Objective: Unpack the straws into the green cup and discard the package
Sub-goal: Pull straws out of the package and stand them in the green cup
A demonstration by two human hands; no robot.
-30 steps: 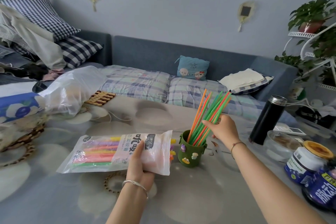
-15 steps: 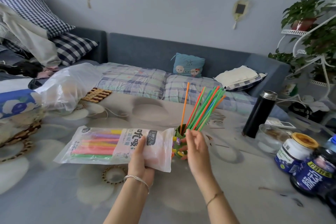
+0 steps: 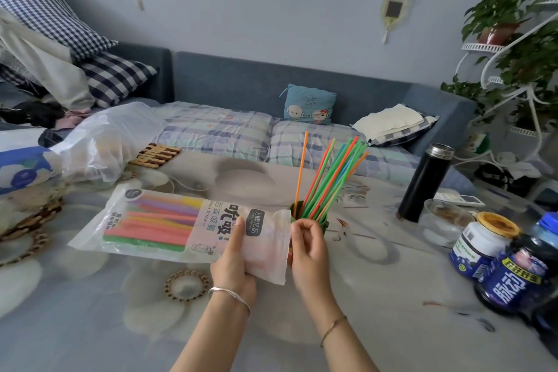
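my left hand [image 3: 234, 254] grips the straw package [image 3: 181, 220] near its open end, thumb on top, holding it level just above the table [image 3: 377, 296]. bright straws still lie inside it, toward the sealed end. my right hand [image 3: 308, 248] is at the mouth of the package, fingers curled in a pinch at its edge; i cannot tell whether they hold a straw. right behind it stands the green cup [image 3: 297, 211], mostly hidden, with thin straws [image 3: 332, 178] fanning up out of it. a black flask [image 3: 425, 183] stands farther right.
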